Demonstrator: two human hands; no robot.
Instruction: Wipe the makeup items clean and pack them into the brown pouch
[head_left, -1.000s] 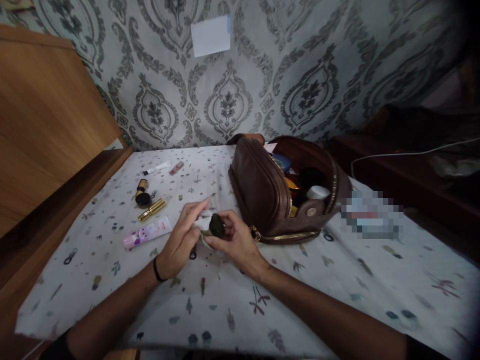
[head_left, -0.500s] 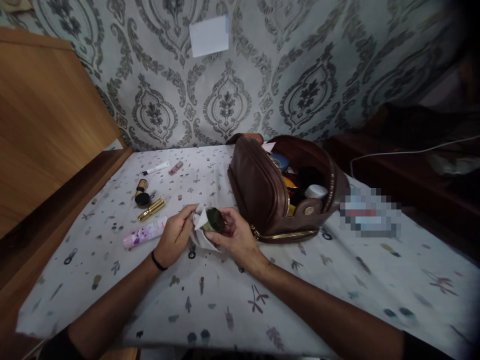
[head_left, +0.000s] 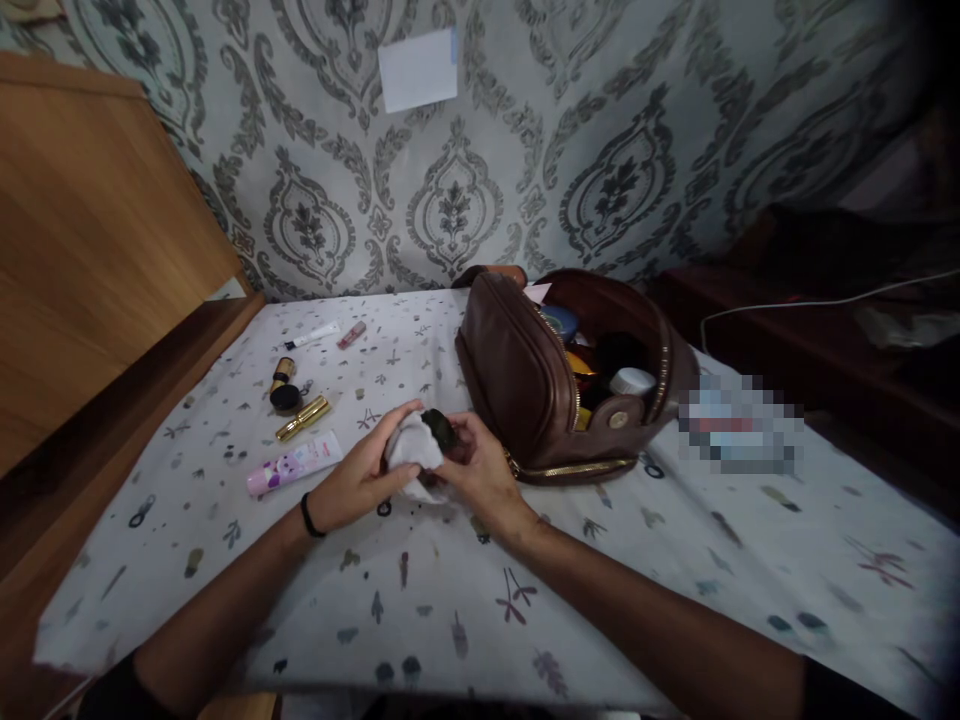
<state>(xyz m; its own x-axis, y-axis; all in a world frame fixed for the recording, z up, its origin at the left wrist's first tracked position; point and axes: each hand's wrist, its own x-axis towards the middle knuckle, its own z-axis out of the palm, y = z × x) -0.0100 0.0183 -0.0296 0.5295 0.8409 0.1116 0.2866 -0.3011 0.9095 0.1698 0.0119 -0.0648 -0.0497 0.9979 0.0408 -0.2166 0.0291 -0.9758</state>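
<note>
My left hand (head_left: 373, 472) is closed on a white tissue (head_left: 411, 452), pressing it around a small dark green jar (head_left: 439, 428). The jar's dark end pokes out of the tissue on the right, where my right hand (head_left: 480, 470) grips it. Both hands hold the jar just above the cloth, in front of the brown cosmetic bag (head_left: 502, 365). Close to my left wrist lies a pink and white tube (head_left: 292, 465). Behind the tube is a gold lipstick tube (head_left: 303, 418).
The bag stands unzipped, with a white-lidded jar (head_left: 632, 382) and other items inside. A black round lid or pot (head_left: 285, 398), a gold-brown container (head_left: 283, 372), a slim white tube (head_left: 312, 336) and a small pink item (head_left: 351, 335) lie at the back left. A wooden cabinet (head_left: 105, 240) borders the left.
My left hand has brought the tissue up over the jar's left side, covering more of it. The jar has turned slightly in my right hand. The bag and the laid-out items stay put.
</note>
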